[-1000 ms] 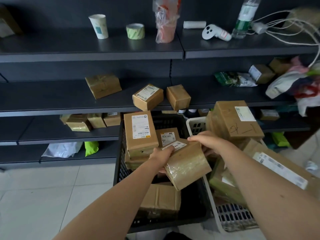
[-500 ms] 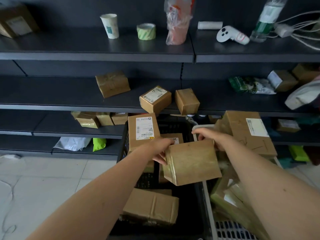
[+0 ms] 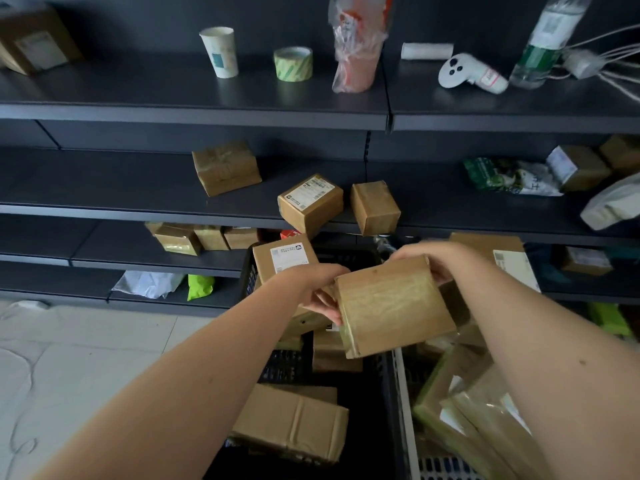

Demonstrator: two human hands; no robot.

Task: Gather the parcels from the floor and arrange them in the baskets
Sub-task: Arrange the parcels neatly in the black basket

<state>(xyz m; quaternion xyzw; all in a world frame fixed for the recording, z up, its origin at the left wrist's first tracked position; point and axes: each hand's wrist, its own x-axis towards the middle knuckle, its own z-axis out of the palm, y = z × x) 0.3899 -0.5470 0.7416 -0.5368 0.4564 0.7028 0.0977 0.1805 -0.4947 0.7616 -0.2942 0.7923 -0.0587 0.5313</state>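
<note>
A taped brown parcel (image 3: 393,308) is held between both hands above the black basket (image 3: 389,382). My left hand (image 3: 317,291) grips its left edge, fingers curled underneath. Over its top right corner curls my right hand (image 3: 438,259). Inside the black basket lie a flat taped parcel (image 3: 292,422) at the front and an upright labelled parcel (image 3: 284,259) at the back. The white basket (image 3: 408,410) to the right holds several parcels, among them a large labelled box (image 3: 502,254) and plastic-wrapped ones (image 3: 474,420).
Dark shelving (image 3: 173,109) runs across the back. Its top shelf carries a paper cup (image 3: 220,51), a tape roll (image 3: 293,63), a white controller (image 3: 467,71) and a bottle (image 3: 543,43). More parcels (image 3: 310,202) sit on the middle shelves. Pale tiled floor (image 3: 69,368) lies to the left.
The held parcel has turned so its broad taped face points at me and has risen slightly above the black basket. Both hands kept hold. My view has shifted a little to the left.
</note>
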